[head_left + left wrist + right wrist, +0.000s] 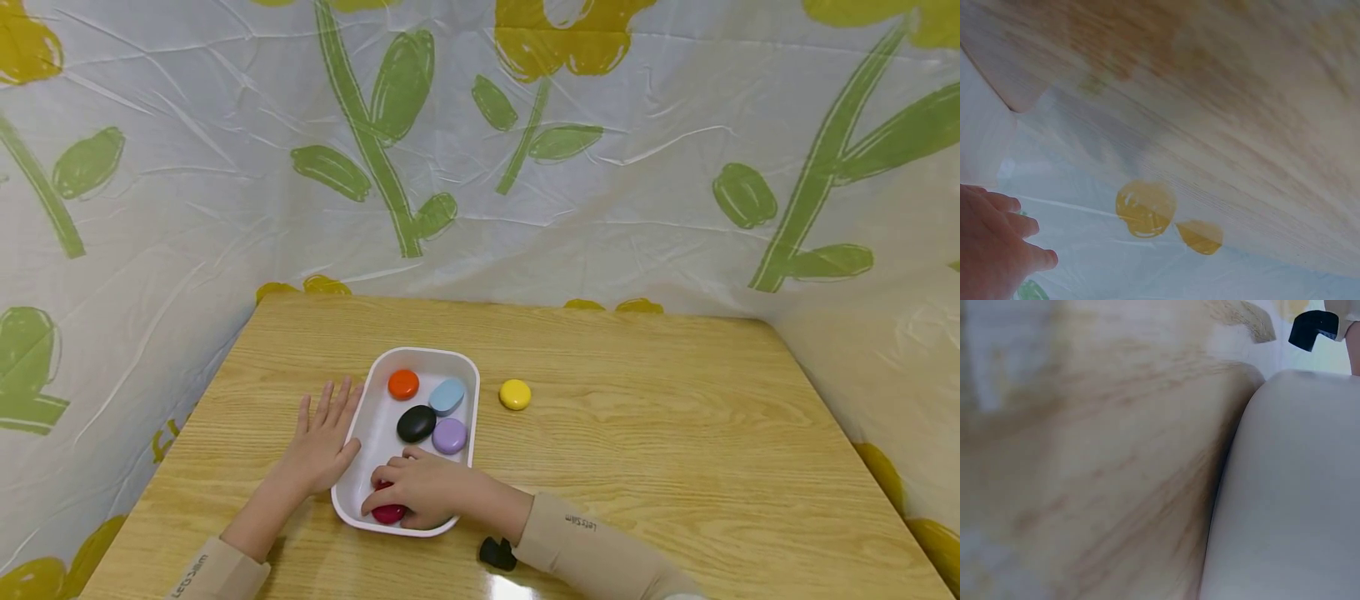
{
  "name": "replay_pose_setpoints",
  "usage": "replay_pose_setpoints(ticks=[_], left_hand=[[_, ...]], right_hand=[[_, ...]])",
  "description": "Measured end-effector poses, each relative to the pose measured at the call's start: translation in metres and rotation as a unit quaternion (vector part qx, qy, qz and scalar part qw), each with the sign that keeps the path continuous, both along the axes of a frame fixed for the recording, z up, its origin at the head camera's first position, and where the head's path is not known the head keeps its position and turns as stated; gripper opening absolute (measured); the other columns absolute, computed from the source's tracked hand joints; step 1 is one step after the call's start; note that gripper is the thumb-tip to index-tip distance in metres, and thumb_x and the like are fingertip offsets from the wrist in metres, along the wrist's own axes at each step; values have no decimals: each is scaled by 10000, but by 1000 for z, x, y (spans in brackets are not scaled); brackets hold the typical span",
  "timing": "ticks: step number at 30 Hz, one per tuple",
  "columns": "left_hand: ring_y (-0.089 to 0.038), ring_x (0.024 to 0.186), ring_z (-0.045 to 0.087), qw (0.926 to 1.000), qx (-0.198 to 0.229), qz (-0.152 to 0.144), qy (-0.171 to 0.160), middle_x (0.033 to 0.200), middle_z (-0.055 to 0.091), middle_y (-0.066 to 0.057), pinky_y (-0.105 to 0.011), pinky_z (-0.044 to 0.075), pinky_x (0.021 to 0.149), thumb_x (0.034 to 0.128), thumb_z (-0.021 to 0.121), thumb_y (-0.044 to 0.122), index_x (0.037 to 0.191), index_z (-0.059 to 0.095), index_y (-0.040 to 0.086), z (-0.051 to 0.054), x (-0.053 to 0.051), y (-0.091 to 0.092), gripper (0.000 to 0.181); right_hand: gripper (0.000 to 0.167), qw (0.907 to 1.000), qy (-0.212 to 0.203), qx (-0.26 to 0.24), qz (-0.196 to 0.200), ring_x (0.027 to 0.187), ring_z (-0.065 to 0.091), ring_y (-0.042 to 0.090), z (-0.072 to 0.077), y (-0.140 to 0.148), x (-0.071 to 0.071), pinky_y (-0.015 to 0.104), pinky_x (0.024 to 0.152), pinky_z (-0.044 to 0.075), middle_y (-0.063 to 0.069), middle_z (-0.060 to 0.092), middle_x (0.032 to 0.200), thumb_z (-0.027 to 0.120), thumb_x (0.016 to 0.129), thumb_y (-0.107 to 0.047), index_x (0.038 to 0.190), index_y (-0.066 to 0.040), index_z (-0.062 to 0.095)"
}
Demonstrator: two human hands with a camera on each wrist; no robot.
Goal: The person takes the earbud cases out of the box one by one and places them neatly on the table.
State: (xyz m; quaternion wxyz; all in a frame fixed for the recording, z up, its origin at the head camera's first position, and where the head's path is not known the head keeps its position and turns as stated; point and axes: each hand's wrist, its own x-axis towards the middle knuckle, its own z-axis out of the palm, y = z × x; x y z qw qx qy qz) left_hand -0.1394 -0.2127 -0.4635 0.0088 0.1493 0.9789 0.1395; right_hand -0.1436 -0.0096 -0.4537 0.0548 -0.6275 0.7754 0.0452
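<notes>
A white tray (365, 518) on the wooden table holds several smooth, rounded pieces like painted stones. My right hand (423, 487) reaches into its near end, with fingers curled over a dark red stone (389, 512) that they partly cover. Beyond that hand lie a purple stone (449, 436), a black stone (416, 423), a light blue stone (447, 397) and an orange stone (403, 384). My left hand (321, 446) rests with spread fingers by the tray's left rim. In the left wrist view, part of the left hand (997, 247) shows at the lower left.
A yellow stone (515, 394) lies on the wooden table (660, 450), right of the tray. Near the right forearm is a small black object (497, 553), partly hidden by the sleeve. A flower-printed sheet (645, 192) hangs behind and beside the table.
</notes>
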Motion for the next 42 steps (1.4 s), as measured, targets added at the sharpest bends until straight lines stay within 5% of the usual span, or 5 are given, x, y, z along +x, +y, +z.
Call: replay_pose_setpoints(ticks=[10, 20, 30, 42], left_hand=[[-395, 1374, 5, 10000, -15, 9, -5, 1513, 81, -195, -549, -86, 1067, 884, 437, 216, 1456, 125, 47, 2, 1, 1, 673], [-398, 1373, 8, 10000, -63, 39, -27, 1513, 81, -195, -555, -75, 1067, 894, 425, 224, 1455, 127, 41, 4, 1, 1, 661], [-403, 1371, 17, 10000, -15, 25, -18, 1514, 74, -195, -552, -78, 1069, 891, 438, 225, 1456, 121, 44, 3, 1, 1, 673], [-388, 1377, -7, 10000, -44, 44, -41, 1516, 69, -189, -549, -78, 1071, 894, 441, 229, 1462, 112, 53, 1, 1, 0, 679]], right_hand=[[470, 9998, -174, -106, -25, 1023, 476, 46, 3, 0, 0, 278, 928, 345, -92, 507, 1180, 665, 794, -321, 1243, -368, 531], [421, 9914, -474, -1042, -628, 1045, 481, 92, 32, 23, -14, 288, 922, 354, -47, 520, 1153, 672, 793, -302, 1201, -322, 568], [390, 9564, -573, -2407, -1550, 1042, 493, 170, 48, 81, -42, 435, 905, 372, 37, 531, 1130, 673, 757, -196, 1140, -238, 608], [433, 9061, -497, -2436, -3423, 1018, 499, 274, 16, 162, -68, 500, 896, 329, 99, 517, 1104, 719, 723, -122, 1142, -160, 614]])
